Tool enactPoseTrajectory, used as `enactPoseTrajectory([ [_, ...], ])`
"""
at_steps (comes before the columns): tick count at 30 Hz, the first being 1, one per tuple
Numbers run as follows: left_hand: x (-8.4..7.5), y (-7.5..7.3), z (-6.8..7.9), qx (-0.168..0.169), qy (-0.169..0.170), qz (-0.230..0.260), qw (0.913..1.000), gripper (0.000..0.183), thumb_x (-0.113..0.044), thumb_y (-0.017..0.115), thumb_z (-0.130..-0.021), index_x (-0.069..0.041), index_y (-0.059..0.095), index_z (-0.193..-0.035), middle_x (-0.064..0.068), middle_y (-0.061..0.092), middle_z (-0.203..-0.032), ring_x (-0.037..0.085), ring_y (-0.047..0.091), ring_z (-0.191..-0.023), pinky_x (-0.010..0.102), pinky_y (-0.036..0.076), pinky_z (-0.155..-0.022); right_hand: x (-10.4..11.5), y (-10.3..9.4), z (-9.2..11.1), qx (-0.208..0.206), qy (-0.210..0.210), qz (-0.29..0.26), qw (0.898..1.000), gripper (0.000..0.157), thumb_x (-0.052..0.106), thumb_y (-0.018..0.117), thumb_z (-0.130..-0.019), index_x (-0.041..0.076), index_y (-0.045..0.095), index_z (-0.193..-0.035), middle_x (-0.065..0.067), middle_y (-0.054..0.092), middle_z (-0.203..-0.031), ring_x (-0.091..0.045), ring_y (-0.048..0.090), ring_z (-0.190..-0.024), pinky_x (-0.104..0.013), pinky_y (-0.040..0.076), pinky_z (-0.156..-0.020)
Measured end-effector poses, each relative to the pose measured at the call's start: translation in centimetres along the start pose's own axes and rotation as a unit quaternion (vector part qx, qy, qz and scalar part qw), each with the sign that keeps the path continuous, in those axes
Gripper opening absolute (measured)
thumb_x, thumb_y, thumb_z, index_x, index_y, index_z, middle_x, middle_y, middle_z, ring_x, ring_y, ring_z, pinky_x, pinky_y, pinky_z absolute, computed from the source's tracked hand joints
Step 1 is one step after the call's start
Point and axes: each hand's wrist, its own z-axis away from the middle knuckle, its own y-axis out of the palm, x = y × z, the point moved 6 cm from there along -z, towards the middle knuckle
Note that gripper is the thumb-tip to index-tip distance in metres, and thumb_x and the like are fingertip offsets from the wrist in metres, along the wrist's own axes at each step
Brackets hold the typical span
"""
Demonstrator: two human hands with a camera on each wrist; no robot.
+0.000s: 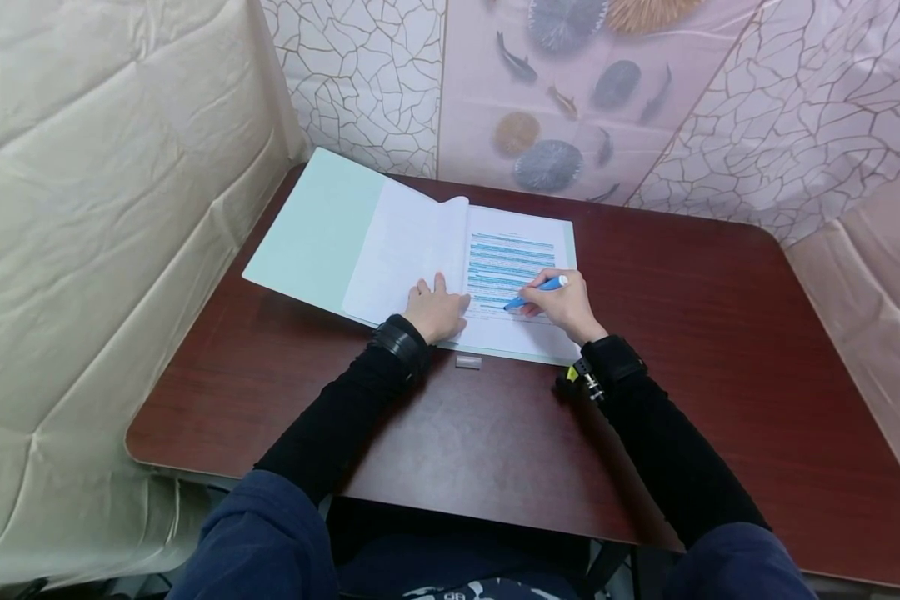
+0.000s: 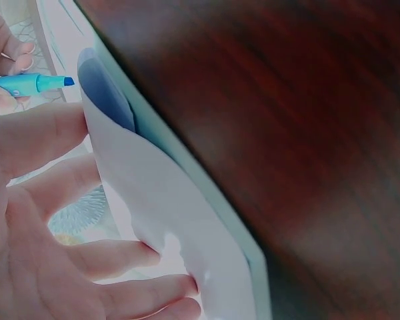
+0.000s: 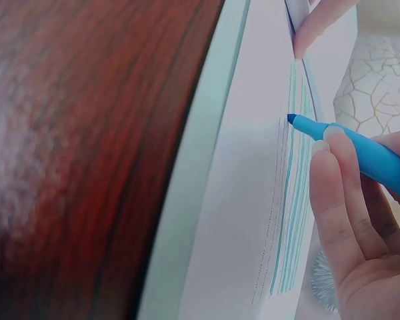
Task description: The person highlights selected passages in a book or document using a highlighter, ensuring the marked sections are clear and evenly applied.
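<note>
A pale green folder lies spread on the table, with a printed page on its right side. Blue highlighter stripes cover most of the text lines on that page. My right hand pinches a blue highlighter, its dark tip at the left part of a lower text line. Fingers spread, my left hand rests on the turned-over white sheets beside the fold. In the left wrist view those sheets curve up from the folder's edge.
A small grey highlighter cap or similar short piece lies just below the folder's near edge. The dark red-brown table extends to both sides. Cream cloth hangs at the left, and patterned sheeting stands behind the table.
</note>
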Motion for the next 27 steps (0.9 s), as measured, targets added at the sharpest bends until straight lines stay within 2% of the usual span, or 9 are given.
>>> enactPoseTrajectory([
  [11,-0.01,0.05,-0.05,-0.003,0.002,-0.004,1.0000,0.053,-0.035,0.047,-0.099,-0.025,0.036,-0.150,0.027,0.011,-0.159,0.054,0.017,-0.142,0.056,0.020,-0.117,-0.12,-0.29,-0.05,0.000,-0.001,-0.006,1.000,0.010,0.005,0.070,-0.082,-0.005,0.065,-0.082,-0.025,0.072,-0.085,-0.020,0.071,-0.059,-0.031,0.058,-0.060],
  [19,-0.03,-0.04,-0.08,-0.003,0.001,-0.005,1.0000,0.054,-0.036,0.047,-0.099,-0.025,0.035,-0.150,0.027,0.010,-0.159,0.054,0.017,-0.142,0.056,0.020,-0.117,-0.33,-0.55,-0.11,-0.003,0.005,-0.008,1.000,0.011,0.005,0.070,-0.082,-0.006,0.066,-0.082,-0.026,0.072,-0.086,-0.023,0.071,-0.060,-0.034,0.059,-0.061],
  [27,-0.03,-0.05,-0.11,0.000,0.003,-0.002,1.0000,0.054,-0.036,0.047,-0.099,-0.025,0.035,-0.150,0.027,0.009,-0.159,0.054,0.016,-0.142,0.056,0.019,-0.117,-0.47,-0.77,-0.14,-0.009,0.008,0.001,1.000,0.012,0.005,0.071,-0.082,-0.006,0.067,-0.082,-0.019,0.073,-0.081,-0.022,0.071,-0.060,-0.033,0.059,-0.060],
])
